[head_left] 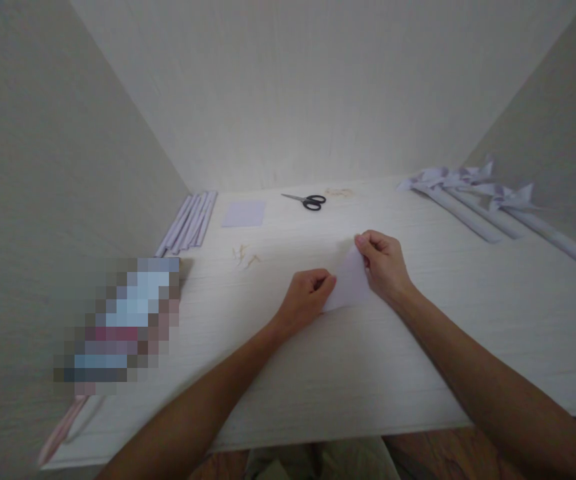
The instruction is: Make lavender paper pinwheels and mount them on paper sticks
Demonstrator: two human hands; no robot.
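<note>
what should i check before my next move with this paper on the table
1. Both hands on the paper: ok, left hand at its near-left edge, right hand at its far-right corner.
2. Paper lying on the table: ok.
3. Paper's edges lined up: cannot tell, the hands cover them.
4. Scissors apart from the hands: ok, they lie at the far side.
5. Square sheet in sight: ok, left of the scissors.

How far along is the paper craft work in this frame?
Done: several paper pinwheels on rolled sticks lie far right. In hand: the left hand and right hand pinch a pale paper sheet, partly folded on the table. Untouched: a bundle of rolled paper sticks far left, a square sheet and scissors at the back.
</note>
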